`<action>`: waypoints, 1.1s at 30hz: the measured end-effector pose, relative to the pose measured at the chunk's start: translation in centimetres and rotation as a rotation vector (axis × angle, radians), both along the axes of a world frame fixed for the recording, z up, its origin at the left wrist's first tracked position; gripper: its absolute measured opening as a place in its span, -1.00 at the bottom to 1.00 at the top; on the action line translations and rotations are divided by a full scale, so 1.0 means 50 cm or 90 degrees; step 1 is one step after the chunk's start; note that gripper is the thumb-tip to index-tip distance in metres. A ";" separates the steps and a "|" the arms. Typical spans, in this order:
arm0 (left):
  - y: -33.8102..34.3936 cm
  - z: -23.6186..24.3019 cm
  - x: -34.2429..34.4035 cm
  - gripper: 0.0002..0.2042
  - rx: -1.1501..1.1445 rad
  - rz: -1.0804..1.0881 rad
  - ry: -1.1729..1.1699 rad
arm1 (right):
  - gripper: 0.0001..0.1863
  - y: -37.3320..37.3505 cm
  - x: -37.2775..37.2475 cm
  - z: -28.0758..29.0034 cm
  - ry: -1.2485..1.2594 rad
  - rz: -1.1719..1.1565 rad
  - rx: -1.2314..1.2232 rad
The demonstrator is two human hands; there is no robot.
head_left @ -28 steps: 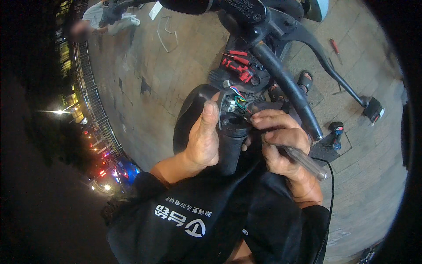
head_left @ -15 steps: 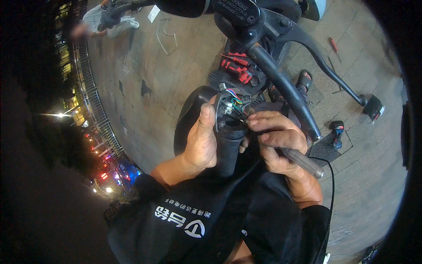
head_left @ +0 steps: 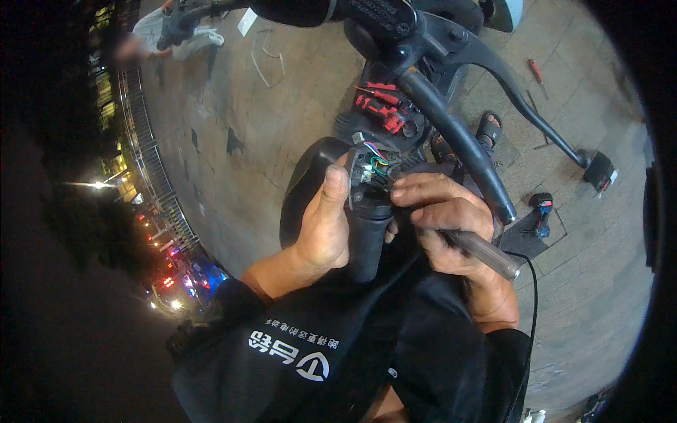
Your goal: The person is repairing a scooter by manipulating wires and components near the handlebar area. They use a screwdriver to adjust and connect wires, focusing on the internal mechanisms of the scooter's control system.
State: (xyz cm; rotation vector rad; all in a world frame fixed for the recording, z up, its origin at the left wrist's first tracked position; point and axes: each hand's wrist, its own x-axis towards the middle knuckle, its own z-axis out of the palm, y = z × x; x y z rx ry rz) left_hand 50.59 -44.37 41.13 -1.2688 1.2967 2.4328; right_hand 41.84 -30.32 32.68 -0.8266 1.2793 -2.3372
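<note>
My left hand [head_left: 326,222] is closed around a black handlebar grip [head_left: 367,243], thumb pointing up along its open switch housing [head_left: 357,170]. Coloured wires [head_left: 379,158] and a small pale connector [head_left: 360,138] show at the housing's top. My right hand [head_left: 451,217] grips a screwdriver [head_left: 491,255] by its greyish handle, which slants down to the right. Its fingertips touch the right side of the housing and hide the tool's tip. Above my right hand runs the bare black handlebar tube [head_left: 458,137].
A brake lever [head_left: 525,109] reaches right toward a mirror-like black block [head_left: 599,173]. Red tools [head_left: 384,113] lie on the scooter's footboard. On the paving are a red screwdriver [head_left: 537,74] and a blue-black power tool [head_left: 541,213]. A black cord [head_left: 534,303] hangs at my right. Another person [head_left: 194,35] is at upper left.
My right hand has shifted slightly left and up against the housing. The screwdriver's handle has moved a little to the right, and its metal tip no longer shows.
</note>
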 end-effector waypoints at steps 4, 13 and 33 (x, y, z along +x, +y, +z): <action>0.004 0.006 -0.008 -0.32 0.007 -0.005 0.029 | -0.80 0.002 0.000 0.001 -0.013 -0.008 -0.031; 0.001 0.004 0.001 -0.33 -0.005 -0.030 0.044 | -0.84 -0.004 0.033 -0.004 -0.063 -0.060 -0.069; 0.003 0.007 0.002 -0.35 0.051 0.056 -0.035 | -0.79 0.008 0.018 -0.010 0.004 -0.029 -0.060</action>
